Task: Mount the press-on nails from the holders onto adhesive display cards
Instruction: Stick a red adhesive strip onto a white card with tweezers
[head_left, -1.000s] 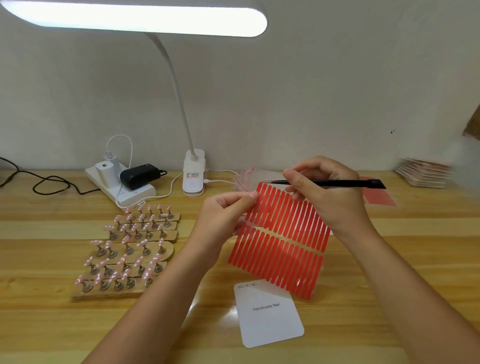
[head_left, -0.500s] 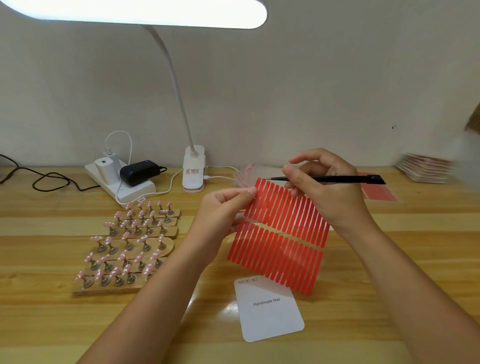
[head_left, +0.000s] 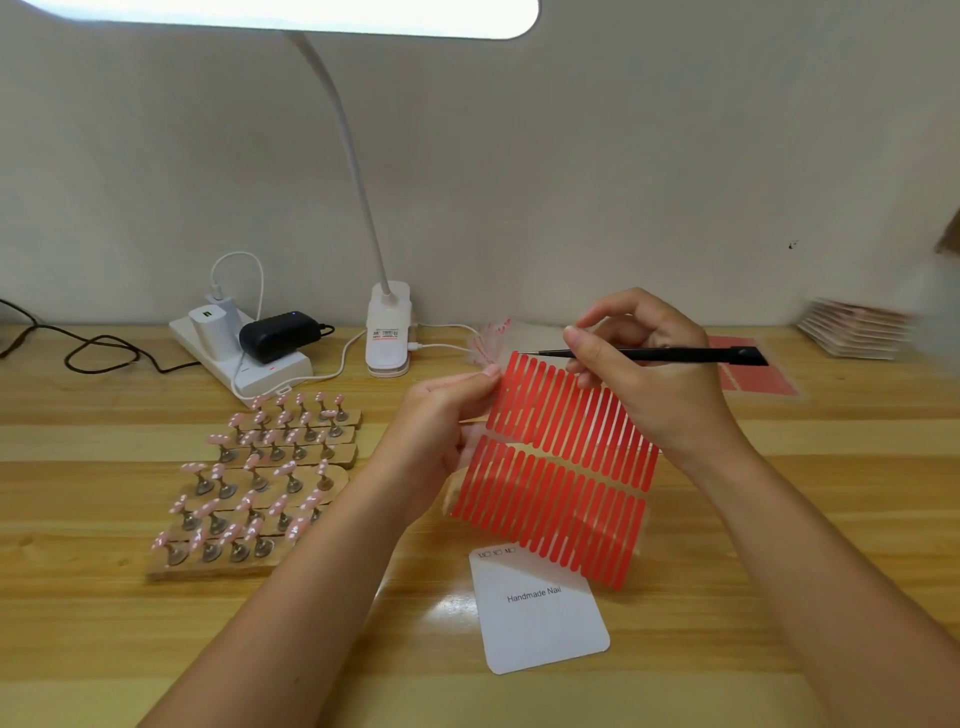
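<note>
Head view, what's in the hands?

— The left hand (head_left: 447, 415) pinches the upper left corner of a clear sheet of red adhesive strips (head_left: 561, 467), thumb and fingertips closed on its edge, so that grip is holding the sheet up off the counter (head_left: 104, 649). The sheet hangs tilted, two rows of narrow red strips, its lower edge just above a white card.

— And the right?

— The right hand (head_left: 660, 384) has its grip closed round black tweezers (head_left: 649, 355), fingers curled on the shaft. The tweezers lie nearly level, tip pointing left, at the top edge of the strip sheet near the left hand's fingertips. Whether the tip actually touches a strip I cannot tell.

— Where are the nails?

— On the left of the counter: pink press-on nails (head_left: 249, 499) stand on small metal stems on wooden holders (head_left: 244, 564), several rows, well apart from both hands.

— The card?

— The white display card (head_left: 540, 623), printed "Handmade Nail", lies flat on the counter below the sheet, bare of nails.

— Anything behind?

— A white desk lamp (head_left: 387, 332) clamped at the back, a power strip (head_left: 244, 364) with chargers left of it, another red sheet (head_left: 753, 374) and a blurred stack of cards (head_left: 852, 332) far right.
</note>
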